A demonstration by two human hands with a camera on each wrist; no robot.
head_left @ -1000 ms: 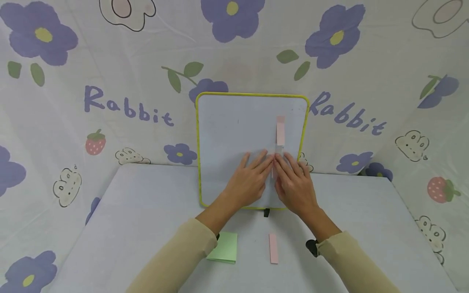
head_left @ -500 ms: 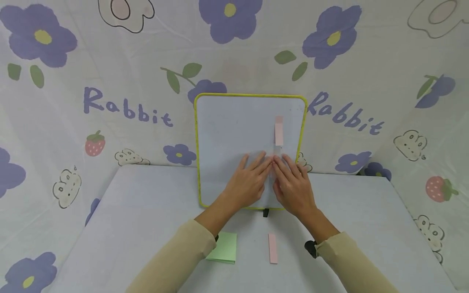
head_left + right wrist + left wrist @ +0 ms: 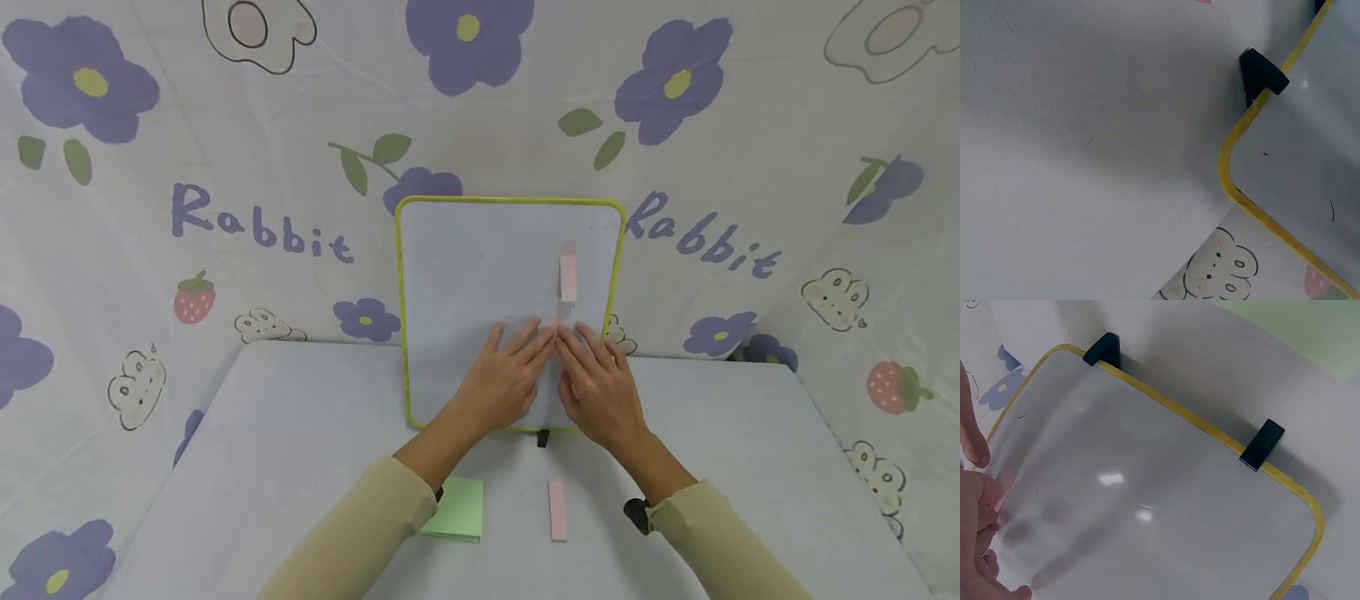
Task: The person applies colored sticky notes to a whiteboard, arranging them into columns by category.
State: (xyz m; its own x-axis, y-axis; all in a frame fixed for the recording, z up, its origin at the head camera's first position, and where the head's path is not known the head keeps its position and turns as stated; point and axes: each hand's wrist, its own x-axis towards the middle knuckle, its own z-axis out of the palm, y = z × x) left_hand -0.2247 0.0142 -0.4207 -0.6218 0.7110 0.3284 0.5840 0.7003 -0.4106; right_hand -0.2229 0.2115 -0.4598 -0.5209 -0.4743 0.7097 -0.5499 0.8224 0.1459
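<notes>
A whiteboard (image 3: 465, 267) with a yellow rim stands upright on the table, its lower edge in dark feet (image 3: 1262, 445). Both hands lie against its lower right part. The left hand (image 3: 501, 375) touches the board with spread, mostly straight fingers. Beside it the right hand (image 3: 600, 379) presses with extended fingers, the index fingertips of both hands meeting. Under those fingertips is a pink paper strip (image 3: 557, 321), mostly covered. Another pink sticky note (image 3: 568, 275) is stuck higher on the board. In the right wrist view no part of the right hand shows.
A green sticky-note pad (image 3: 461, 510) lies on the table (image 3: 315, 417) by the left sleeve. To its right is a pink strip pad (image 3: 557, 510). Behind the board hangs a patterned cloth (image 3: 480, 133) with flowers and rabbits.
The head view has shifted slightly, so the board sits a little lower and further left. The hands stay pressed at nearly the same spot, with a bit more pink showing above the fingertips.
</notes>
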